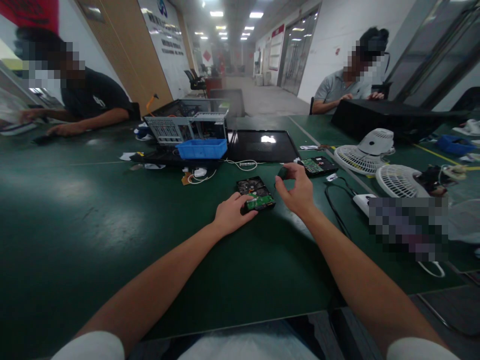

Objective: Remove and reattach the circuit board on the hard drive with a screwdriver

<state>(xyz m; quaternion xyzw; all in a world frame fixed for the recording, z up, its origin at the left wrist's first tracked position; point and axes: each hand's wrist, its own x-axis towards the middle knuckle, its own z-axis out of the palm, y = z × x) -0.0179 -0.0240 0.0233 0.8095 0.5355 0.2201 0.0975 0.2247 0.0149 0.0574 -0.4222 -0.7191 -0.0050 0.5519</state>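
A hard drive [260, 201] with a green circuit board at its near end lies on the green table in front of me. My left hand [233, 212] grips its near left corner, with the thumb along the front edge and the fingers over the top. Just right of the drive, my right hand [298, 189] is raised above the table. Between its thumb and fingers is a small dark object [282, 173], too unclear to name. Beyond that hand lies a second drive-like unit [318, 165] with a green board.
An opened computer case [168, 131] stands at the back left, with a blue tray [202, 149] before it. Beside it lies a flat black panel [262, 146]. White fan parts [360, 159] and cables [335, 210] are on the right. Two people sit across the table.
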